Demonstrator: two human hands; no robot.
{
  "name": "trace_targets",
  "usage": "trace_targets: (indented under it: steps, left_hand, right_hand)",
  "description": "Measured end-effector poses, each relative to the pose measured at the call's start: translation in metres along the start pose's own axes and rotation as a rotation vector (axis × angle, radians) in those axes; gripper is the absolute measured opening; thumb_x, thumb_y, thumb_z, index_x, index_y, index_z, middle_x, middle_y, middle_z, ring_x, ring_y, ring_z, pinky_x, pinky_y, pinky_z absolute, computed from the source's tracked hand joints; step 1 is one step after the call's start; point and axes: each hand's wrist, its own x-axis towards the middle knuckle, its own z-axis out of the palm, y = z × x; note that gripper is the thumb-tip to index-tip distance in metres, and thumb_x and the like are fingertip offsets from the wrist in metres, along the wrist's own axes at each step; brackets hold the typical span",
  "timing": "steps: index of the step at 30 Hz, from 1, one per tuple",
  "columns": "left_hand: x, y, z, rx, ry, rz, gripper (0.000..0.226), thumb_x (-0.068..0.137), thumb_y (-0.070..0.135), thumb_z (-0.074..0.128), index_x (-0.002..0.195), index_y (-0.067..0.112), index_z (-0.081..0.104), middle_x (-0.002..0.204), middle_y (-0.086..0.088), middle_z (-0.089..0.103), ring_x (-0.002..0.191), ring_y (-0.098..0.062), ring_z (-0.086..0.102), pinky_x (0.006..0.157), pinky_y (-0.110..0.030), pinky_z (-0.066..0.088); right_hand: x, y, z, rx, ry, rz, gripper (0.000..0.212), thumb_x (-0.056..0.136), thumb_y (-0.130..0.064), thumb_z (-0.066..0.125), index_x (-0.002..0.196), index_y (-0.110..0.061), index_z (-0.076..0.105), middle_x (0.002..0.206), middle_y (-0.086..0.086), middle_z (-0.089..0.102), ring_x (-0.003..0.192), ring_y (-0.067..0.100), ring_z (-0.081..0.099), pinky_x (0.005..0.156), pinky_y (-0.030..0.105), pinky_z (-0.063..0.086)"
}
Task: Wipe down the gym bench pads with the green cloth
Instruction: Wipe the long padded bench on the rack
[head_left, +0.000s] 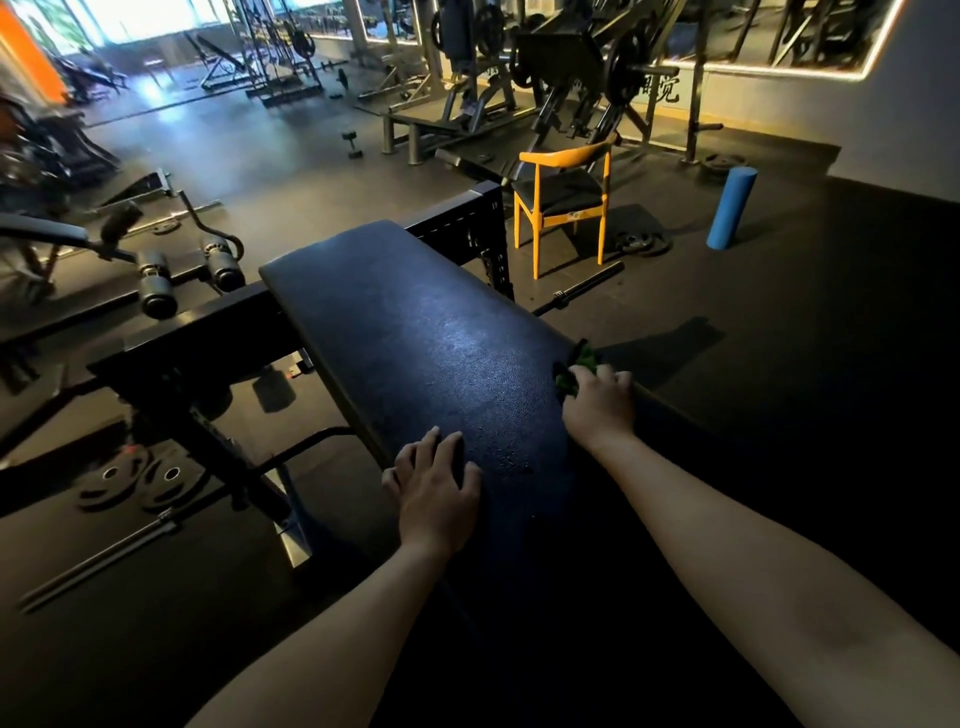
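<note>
- The right hand (600, 402) grips the green cloth (575, 370), fingers curled over it at the right edge of the bench pad (415, 332).
- The cloth bunches out just ahead of that hand's knuckles and touches the pad.
- The left hand (434, 483) rests on the pad, nearer the person than the right hand. Its fingers are spread and fairly straight, and it holds nothing.
- The dark pad stretches away ahead of both hands, with a dull sheen beyond the left hand.
- Well beyond the right hand a yellow chair (563, 202) stands on the floor, and a blue foam roller (731, 208) stands upright further right.
- Left of the left hand and lower, two weight plates (130, 480) lie flat on the floor, a barbell (104, 558) just beside them.
</note>
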Motion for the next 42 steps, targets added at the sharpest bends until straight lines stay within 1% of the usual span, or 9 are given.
trace_targets:
  steps: [4,12,17,19,22,26,32,37,42]
  left_hand:
    - [0.001,-0.004,-0.001,-0.074,-0.010,0.014,0.050,0.098,0.043,0.045,0.146,0.031,0.043,0.159,0.006,0.030,0.144,-0.017,0.015,0.116,-0.043,0.005]
    - [0.005,-0.020,-0.008,-0.436,0.052,-0.081,0.058,0.095,0.021,0.058,0.150,0.017,0.042,0.159,-0.005,0.029,0.146,-0.020,0.013,0.123,-0.040,0.016]
    - [0.002,-0.039,-0.010,-0.310,0.006,-0.191,0.075,0.093,0.044,0.059,0.156,0.023,0.026,0.165,-0.003,0.006,0.148,-0.022,0.000,0.123,-0.045,0.010]
    - [-0.001,-0.052,-0.009,-0.291,-0.035,-0.194,0.082,0.092,0.054,0.057,0.158,0.025,0.018,0.166,-0.001,0.002,0.149,-0.023,-0.001,0.123,-0.048,0.011]
    - [-0.005,-0.066,-0.009,-0.264,-0.100,-0.144,0.084,0.092,0.068,0.048,0.159,0.032,0.011,0.166,0.007,-0.003,0.151,-0.021,0.000,0.123,-0.046,0.007]
    - [0.000,-0.071,-0.009,-0.308,-0.102,-0.126,0.087,0.089,0.068,0.053,0.158,0.031,0.016,0.166,0.007,0.000,0.152,-0.021,0.005,0.122,-0.043,0.010]
    - [0.010,-0.087,-0.012,-0.520,-0.035,-0.075,0.079,0.085,0.046,0.067,0.150,0.014,0.037,0.148,-0.008,0.030,0.145,-0.023,0.027,0.118,-0.025,0.017]
    - [0.014,-0.092,-0.006,-0.527,-0.038,-0.066,0.096,0.084,0.036,0.078,0.156,0.005,0.021,0.156,-0.014,0.023,0.148,-0.024,0.020,0.123,-0.033,0.018]
    - [0.013,-0.094,-0.013,-0.522,-0.062,-0.073,0.102,0.084,0.050,0.075,0.158,0.009,0.018,0.161,-0.008,0.020,0.150,-0.018,0.017,0.124,-0.035,0.019]
  right_hand:
    - [-0.015,-0.030,0.015,0.048,0.002,-0.044,0.047,0.089,-0.007,0.047,0.134,-0.017,0.058,0.132,0.017,0.051,0.118,0.037,0.039,0.102,0.036,0.036]
    - [-0.055,-0.088,0.047,0.145,-0.089,-0.289,0.053,0.085,-0.002,0.047,0.132,-0.022,0.063,0.128,0.010,0.059,0.115,0.033,0.043,0.102,0.032,0.035]
    - [-0.059,-0.100,0.053,0.148,-0.205,-0.486,0.050,0.073,-0.011,0.048,0.114,-0.024,0.075,0.109,0.007,0.071,0.098,0.035,0.059,0.091,0.035,0.048]
    - [-0.040,-0.093,0.052,0.185,-0.112,-0.441,0.043,0.074,-0.009,0.053,0.107,-0.022,0.077,0.104,0.008,0.072,0.092,0.035,0.061,0.086,0.036,0.051]
    - [-0.014,-0.080,0.044,0.126,0.049,-0.232,0.046,0.086,-0.005,0.052,0.126,-0.019,0.067,0.129,0.014,0.057,0.110,0.037,0.045,0.098,0.035,0.038]
    - [-0.013,-0.093,0.053,0.042,-0.052,-0.109,0.038,0.097,-0.021,0.046,0.132,-0.019,0.061,0.139,0.013,0.044,0.124,0.035,0.032,0.107,0.039,0.032]
    - [-0.058,-0.139,0.076,0.167,-0.139,-0.472,0.038,0.077,-0.012,0.048,0.096,-0.021,0.079,0.105,0.007,0.073,0.096,0.034,0.059,0.090,0.034,0.039]
    - [-0.050,-0.139,0.070,0.240,-0.242,-0.650,0.039,0.071,-0.008,0.049,0.093,-0.016,0.079,0.094,0.008,0.074,0.089,0.027,0.065,0.087,0.027,0.045]
    - [0.014,-0.130,0.064,0.180,0.004,-0.311,0.035,0.090,-0.005,0.049,0.114,-0.017,0.071,0.114,0.015,0.061,0.104,0.038,0.053,0.090,0.035,0.039]
